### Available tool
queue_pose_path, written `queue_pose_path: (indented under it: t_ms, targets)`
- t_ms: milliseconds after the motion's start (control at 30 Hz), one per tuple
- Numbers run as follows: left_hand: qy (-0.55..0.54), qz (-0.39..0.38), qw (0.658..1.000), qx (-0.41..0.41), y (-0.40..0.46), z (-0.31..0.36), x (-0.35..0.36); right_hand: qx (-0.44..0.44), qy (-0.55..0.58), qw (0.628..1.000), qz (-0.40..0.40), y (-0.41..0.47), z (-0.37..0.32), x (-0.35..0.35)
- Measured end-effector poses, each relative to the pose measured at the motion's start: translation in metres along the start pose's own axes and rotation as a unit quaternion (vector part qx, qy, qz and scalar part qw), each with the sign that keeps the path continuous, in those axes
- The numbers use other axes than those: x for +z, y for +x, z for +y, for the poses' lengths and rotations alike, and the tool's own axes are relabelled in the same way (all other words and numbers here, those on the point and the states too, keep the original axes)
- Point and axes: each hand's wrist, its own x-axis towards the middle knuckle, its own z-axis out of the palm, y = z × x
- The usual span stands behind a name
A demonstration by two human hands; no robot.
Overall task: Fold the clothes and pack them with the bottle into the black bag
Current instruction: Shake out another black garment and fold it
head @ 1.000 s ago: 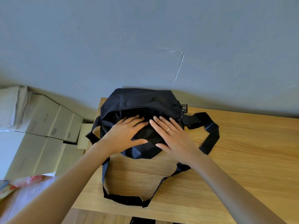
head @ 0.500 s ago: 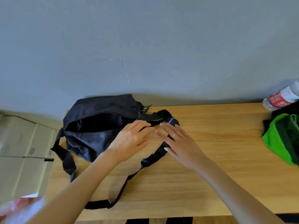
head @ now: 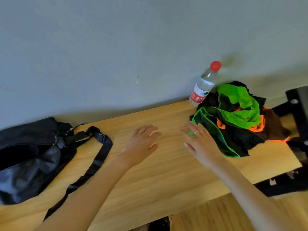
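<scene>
The black bag (head: 28, 157) lies on the left of the wooden table (head: 158, 177), its top unzipped and its strap trailing toward the front edge. A crumpled heap of clothes (head: 236, 120), black with green mesh and orange trim, sits at the table's right end. A clear water bottle (head: 204, 85) with a red cap and red label stands against the wall behind the heap. My left hand (head: 141, 144) hovers flat over the bare middle of the table, holding nothing. My right hand (head: 200, 144) reaches out with straight fingers, its fingertips at the near edge of the clothes.
A grey wall runs along the table's back edge. A black metal frame (head: 298, 114) stands just past the table's right end, beside the clothes. Wooden floor shows below the front edge.
Both hands left the bag and moved right across the table. The view swung right, bringing the clothes and the bottle fully into sight. The bag now lies at the far left.
</scene>
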Motion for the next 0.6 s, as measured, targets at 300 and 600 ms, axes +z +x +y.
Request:
queue_pose_path:
  t_ms: [300,600]
  targets:
    - [-0.004,0.001,1.0,0.013,0.122,0.088,0.027,0.144,0.009,0.989,0.034,-0.035,0.129,-0.011]
    - [-0.016,-0.038,0.999,0.03,0.191,0.132,0.051,0.313,0.081,0.944,0.069,-0.071,0.204,0.002]
